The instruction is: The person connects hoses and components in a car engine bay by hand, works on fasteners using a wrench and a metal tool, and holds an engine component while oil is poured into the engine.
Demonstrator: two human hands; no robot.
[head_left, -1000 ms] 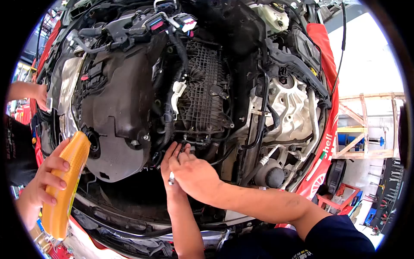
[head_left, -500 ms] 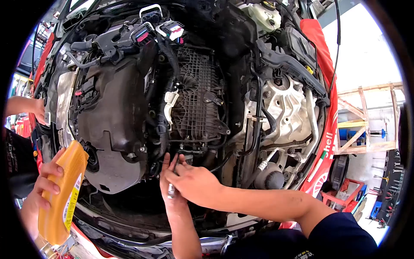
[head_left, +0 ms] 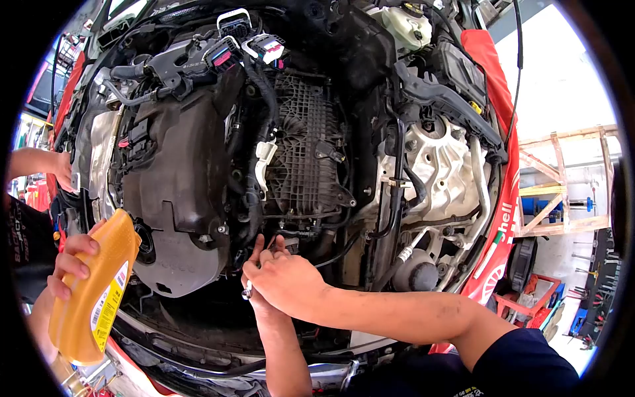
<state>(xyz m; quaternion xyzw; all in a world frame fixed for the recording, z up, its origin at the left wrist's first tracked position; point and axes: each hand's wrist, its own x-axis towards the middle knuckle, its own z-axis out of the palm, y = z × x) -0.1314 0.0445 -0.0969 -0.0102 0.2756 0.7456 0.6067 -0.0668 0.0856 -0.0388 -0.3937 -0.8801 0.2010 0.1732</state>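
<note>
At the front edge of the engine's ribbed black plastic intake manifold (head_left: 301,145), my two hands overlap. My right hand (head_left: 288,274) lies on top, fingers curled around a ratchet wrench (head_left: 247,291). Only the chrome end of this tool shows, below the knuckles. Partly covered underneath, my left hand (head_left: 258,250) points its fingers up towards the manifold's lower edge and closes about the tool's front part. The tool's tip and whatever it touches are hidden. A wiring harness with a white clip (head_left: 263,162) runs up just beyond my hands.
On the left, another person's hand (head_left: 69,268) holds a tilted yellow oil bottle (head_left: 92,298) beside the oil filler opening (head_left: 144,245). Their other hand (head_left: 64,172) rests at the car's edge. Loose connectors (head_left: 264,47) lie at the back. A red fender cover (head_left: 493,264) hangs right.
My right hand has shifted slightly left and down, and the chrome end of the ratchet wrench has swung left. The other person's oil bottle has tipped further to the right.
</note>
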